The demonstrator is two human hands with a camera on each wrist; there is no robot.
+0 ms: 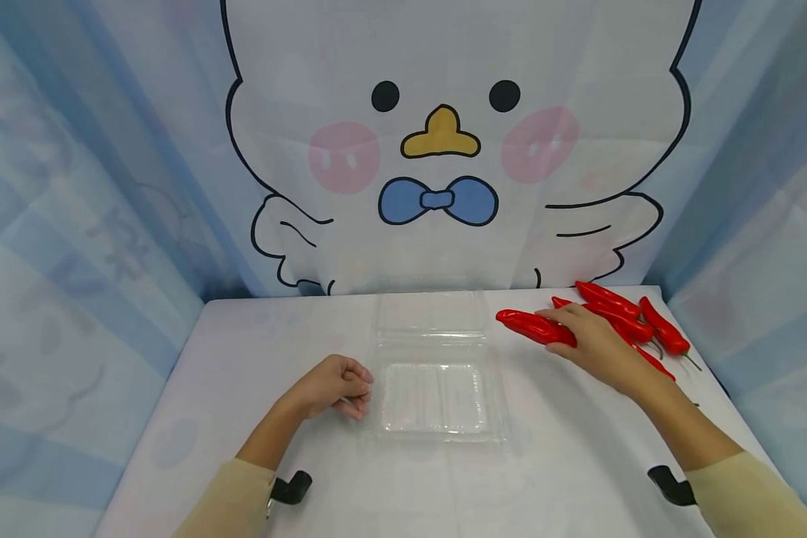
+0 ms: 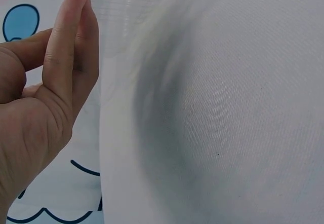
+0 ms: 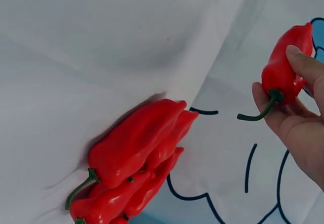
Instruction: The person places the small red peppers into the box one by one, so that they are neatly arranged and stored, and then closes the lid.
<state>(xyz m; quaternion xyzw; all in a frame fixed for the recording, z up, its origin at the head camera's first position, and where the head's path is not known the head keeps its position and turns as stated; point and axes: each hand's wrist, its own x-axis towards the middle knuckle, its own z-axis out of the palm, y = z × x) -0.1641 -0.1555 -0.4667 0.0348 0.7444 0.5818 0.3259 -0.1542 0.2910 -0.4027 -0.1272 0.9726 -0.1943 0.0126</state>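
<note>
My right hand grips a red pepper, its blunt tip pointing left in the head view. The right wrist view shows the thumb along that pepper, whose green stem hangs free below. Just behind this hand lie several more red peppers, bunched at the table's back right corner. A clear plastic box lies unfolded mid-table, its lid tipped back toward the curtain. My left hand is by the box's left side, fingertips right at the edge. In the left wrist view its fingers look nearly straight.
A white cloth covers the table. Behind it hangs a curtain with a cartoon bird, and blue patterned curtains stand at both sides. Black straps show at both cuffs.
</note>
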